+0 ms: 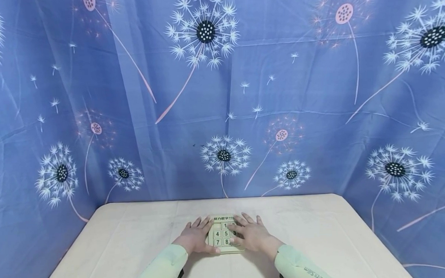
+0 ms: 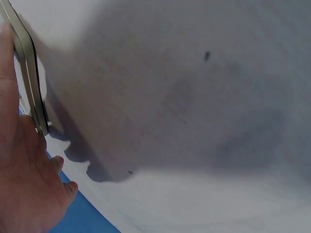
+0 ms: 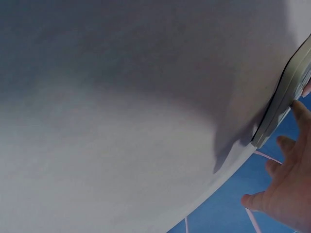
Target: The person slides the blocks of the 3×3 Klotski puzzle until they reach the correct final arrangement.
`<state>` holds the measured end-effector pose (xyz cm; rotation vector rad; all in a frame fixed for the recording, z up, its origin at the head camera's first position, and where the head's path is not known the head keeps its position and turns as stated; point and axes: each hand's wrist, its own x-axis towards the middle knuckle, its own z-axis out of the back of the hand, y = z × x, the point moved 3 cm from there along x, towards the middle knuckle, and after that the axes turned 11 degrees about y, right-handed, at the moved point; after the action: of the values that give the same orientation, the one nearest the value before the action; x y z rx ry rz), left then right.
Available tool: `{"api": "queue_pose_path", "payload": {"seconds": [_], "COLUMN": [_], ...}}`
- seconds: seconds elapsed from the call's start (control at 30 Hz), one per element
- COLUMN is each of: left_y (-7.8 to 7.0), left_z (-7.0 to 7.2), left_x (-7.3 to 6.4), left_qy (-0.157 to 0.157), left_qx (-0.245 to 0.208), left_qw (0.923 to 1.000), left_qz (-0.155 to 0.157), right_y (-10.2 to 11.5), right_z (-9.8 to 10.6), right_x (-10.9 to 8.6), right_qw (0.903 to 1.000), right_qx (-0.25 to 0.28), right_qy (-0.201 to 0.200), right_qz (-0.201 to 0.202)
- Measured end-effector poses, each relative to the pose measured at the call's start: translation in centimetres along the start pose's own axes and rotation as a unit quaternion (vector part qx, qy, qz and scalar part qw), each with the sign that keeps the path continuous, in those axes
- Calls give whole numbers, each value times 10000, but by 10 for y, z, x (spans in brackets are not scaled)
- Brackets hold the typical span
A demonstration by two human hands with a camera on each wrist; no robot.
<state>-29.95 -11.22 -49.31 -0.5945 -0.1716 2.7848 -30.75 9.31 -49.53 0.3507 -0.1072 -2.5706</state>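
A pale green sliding number puzzle [image 1: 231,250] lies flat on the table between both hands in the head view. Its tiles show black digits, with a vacant slot at the top left. My left hand [image 1: 197,237] rests along its left side, thumb at the lower left corner and fingers extended. Over the right part of the puzzle spreads my right hand [image 1: 256,234], a finger and the thumb touching tiles; the lower right tile is hidden. In the wrist views, only the puzzle's side edge [image 2: 33,82] shows at the frame borders.
A cream-coloured table [image 1: 137,223] with rounded far corners bears the puzzle. Blue curtain fabric [image 1: 171,157] with a dandelion print hangs behind the table and along both sides. Pale green sleeves [image 1: 164,265] cover the forearms.
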Motion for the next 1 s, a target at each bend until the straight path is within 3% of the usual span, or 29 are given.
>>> {"api": "queue_pose_path", "payload": {"seconds": [1.0], "left_y": [-2], "left_z": [2], "left_x": [-2], "left_qy": [147], "left_qx": [-95], "left_qw": [9998], "left_qz": [88], "right_y": [6], "right_z": [4], "right_x": [2], "right_qw": [9999], "right_qx": [117], "right_qy": [-16], "right_qz": [19]}}
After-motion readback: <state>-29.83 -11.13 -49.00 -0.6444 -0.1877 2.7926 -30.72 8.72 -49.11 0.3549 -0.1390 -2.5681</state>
